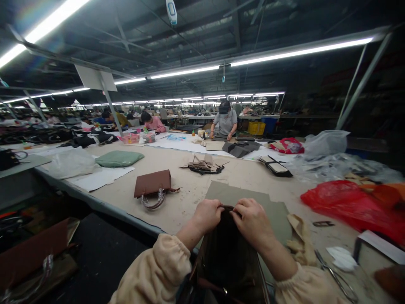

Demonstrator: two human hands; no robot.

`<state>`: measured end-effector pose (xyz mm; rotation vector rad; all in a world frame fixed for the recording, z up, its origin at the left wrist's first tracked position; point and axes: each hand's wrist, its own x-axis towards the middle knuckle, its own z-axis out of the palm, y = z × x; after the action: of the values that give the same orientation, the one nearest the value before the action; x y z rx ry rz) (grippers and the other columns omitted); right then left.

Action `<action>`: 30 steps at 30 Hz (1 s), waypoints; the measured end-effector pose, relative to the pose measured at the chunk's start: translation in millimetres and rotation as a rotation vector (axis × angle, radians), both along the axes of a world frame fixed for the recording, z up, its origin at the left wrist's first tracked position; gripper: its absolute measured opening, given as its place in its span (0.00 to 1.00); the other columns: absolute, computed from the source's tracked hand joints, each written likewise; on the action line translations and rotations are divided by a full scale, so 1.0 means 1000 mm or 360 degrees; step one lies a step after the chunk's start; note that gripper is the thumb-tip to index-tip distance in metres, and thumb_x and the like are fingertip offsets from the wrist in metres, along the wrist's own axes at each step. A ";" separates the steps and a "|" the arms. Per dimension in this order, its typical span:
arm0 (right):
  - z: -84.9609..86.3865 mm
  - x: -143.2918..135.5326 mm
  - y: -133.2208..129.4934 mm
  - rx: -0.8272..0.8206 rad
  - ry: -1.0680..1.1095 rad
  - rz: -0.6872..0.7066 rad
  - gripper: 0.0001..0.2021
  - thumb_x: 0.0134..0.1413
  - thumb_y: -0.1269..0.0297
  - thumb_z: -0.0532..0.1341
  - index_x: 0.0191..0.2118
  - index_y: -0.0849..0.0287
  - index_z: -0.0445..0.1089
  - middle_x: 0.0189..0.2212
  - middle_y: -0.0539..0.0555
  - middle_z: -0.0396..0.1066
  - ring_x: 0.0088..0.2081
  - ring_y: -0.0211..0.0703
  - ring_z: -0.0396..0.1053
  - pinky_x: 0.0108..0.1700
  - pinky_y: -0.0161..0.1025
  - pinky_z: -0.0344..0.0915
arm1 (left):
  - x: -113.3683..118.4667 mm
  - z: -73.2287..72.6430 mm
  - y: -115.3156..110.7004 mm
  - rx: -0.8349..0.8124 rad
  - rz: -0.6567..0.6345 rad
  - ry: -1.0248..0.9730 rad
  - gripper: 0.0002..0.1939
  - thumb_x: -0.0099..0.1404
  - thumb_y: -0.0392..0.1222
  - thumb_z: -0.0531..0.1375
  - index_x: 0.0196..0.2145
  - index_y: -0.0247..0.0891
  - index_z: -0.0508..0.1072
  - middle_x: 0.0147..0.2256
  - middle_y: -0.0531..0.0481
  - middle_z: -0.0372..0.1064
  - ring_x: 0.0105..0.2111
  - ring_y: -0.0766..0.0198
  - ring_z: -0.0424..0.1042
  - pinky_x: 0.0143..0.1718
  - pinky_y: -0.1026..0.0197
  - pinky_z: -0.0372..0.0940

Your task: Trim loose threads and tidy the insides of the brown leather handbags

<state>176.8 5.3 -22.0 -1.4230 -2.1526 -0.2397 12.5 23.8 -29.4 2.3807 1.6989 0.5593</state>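
Note:
A dark brown handbag [232,257] stands in front of me at the table's near edge, its mouth spread and its inside in shadow. My left hand [207,215] pinches the far rim of the bag on the left. Close beside it, my right hand [251,217] grips the same rim from the right, fingers bent over the edge. Under and beyond the bag lies a grey-green sheet [253,196]. Farther left on the table, a finished-looking brown handbag [153,184] rests on its side with wrapped handles toward me.
Scissors [337,276], a white crumpled piece [342,258] and a red plastic bag [344,202] lie at right. Small strips [205,164] are heaped mid-table. A green folded piece [119,158] is at left. Across the table a person [225,120] works. More brown bags [34,257] sit lower left.

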 end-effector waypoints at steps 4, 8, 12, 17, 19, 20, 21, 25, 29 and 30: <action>-0.002 0.001 0.001 0.0002 0.0034 -0.0008 0.06 0.51 0.67 0.60 0.24 0.57 0.68 0.31 0.51 0.68 0.37 0.41 0.61 0.40 0.37 0.55 | -0.001 0.000 0.003 -0.0003 0.0001 0.0021 0.14 0.62 0.44 0.50 0.32 0.40 0.74 0.32 0.48 0.74 0.33 0.61 0.71 0.34 0.63 0.61; -0.004 0.001 0.002 -0.0002 0.0041 -0.0036 0.07 0.52 0.66 0.58 0.25 0.57 0.68 0.30 0.51 0.68 0.36 0.42 0.61 0.39 0.37 0.55 | 0.000 0.000 0.006 -0.0062 0.0011 0.0034 0.14 0.62 0.44 0.50 0.34 0.40 0.74 0.33 0.48 0.74 0.34 0.61 0.71 0.36 0.63 0.61; -0.005 0.000 0.003 -0.0008 0.0047 -0.0051 0.08 0.53 0.66 0.57 0.25 0.57 0.68 0.30 0.52 0.67 0.35 0.41 0.63 0.38 0.37 0.56 | 0.001 0.001 0.007 -0.0079 0.0021 0.0068 0.14 0.63 0.44 0.50 0.34 0.40 0.74 0.32 0.47 0.74 0.34 0.61 0.71 0.36 0.63 0.62; -0.007 -0.001 0.002 -0.0007 0.0032 -0.0099 0.09 0.54 0.65 0.56 0.25 0.56 0.68 0.30 0.51 0.67 0.33 0.40 0.64 0.35 0.36 0.56 | 0.001 0.002 0.009 -0.0098 0.0005 0.0062 0.13 0.62 0.43 0.50 0.34 0.40 0.74 0.32 0.47 0.74 0.34 0.61 0.71 0.36 0.62 0.62; -0.008 -0.002 0.002 -0.0015 0.0037 -0.0104 0.09 0.55 0.65 0.55 0.25 0.56 0.68 0.30 0.51 0.67 0.32 0.39 0.64 0.34 0.36 0.56 | -0.001 0.001 0.010 -0.0096 -0.0016 0.0032 0.13 0.62 0.43 0.51 0.33 0.39 0.74 0.32 0.47 0.73 0.34 0.61 0.71 0.36 0.62 0.62; -0.008 -0.002 0.002 -0.0021 0.0044 -0.0096 0.09 0.55 0.65 0.55 0.26 0.56 0.68 0.30 0.51 0.67 0.32 0.39 0.64 0.34 0.35 0.56 | -0.003 0.001 0.010 -0.0091 -0.0033 -0.0002 0.12 0.62 0.43 0.52 0.35 0.39 0.74 0.32 0.47 0.74 0.34 0.61 0.71 0.36 0.62 0.62; -0.008 -0.002 0.002 -0.0029 0.0053 -0.0085 0.09 0.55 0.65 0.55 0.26 0.56 0.68 0.30 0.51 0.67 0.32 0.39 0.64 0.34 0.35 0.56 | -0.005 0.002 0.010 -0.0084 -0.0054 -0.0046 0.12 0.61 0.43 0.53 0.37 0.39 0.73 0.34 0.48 0.74 0.35 0.61 0.71 0.37 0.63 0.62; -0.006 -0.002 0.002 -0.0078 0.0123 -0.0016 0.08 0.54 0.67 0.56 0.28 0.56 0.71 0.31 0.50 0.68 0.33 0.38 0.65 0.36 0.35 0.57 | -0.011 0.005 0.010 -0.0104 -0.0160 -0.0128 0.16 0.58 0.43 0.57 0.44 0.43 0.71 0.38 0.50 0.73 0.38 0.62 0.70 0.40 0.64 0.61; -0.003 0.000 0.000 -0.0116 0.0208 0.0080 0.07 0.53 0.66 0.57 0.30 0.54 0.73 0.31 0.50 0.69 0.36 0.39 0.65 0.44 0.37 0.57 | -0.011 0.008 0.011 -0.0126 -0.0160 -0.0001 0.11 0.61 0.44 0.53 0.35 0.42 0.74 0.33 0.50 0.74 0.34 0.63 0.70 0.35 0.64 0.61; -0.002 0.000 0.000 -0.0120 0.0219 0.0097 0.07 0.53 0.65 0.58 0.30 0.54 0.74 0.31 0.51 0.69 0.36 0.40 0.65 0.47 0.40 0.56 | -0.011 0.009 0.011 -0.0111 -0.0146 0.0028 0.12 0.61 0.44 0.52 0.34 0.42 0.75 0.33 0.50 0.74 0.33 0.63 0.70 0.35 0.64 0.61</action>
<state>177.3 4.9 -24.1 -1.3707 -2.1078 -0.0372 1.9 35.0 -20.6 2.4066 1.5791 0.4587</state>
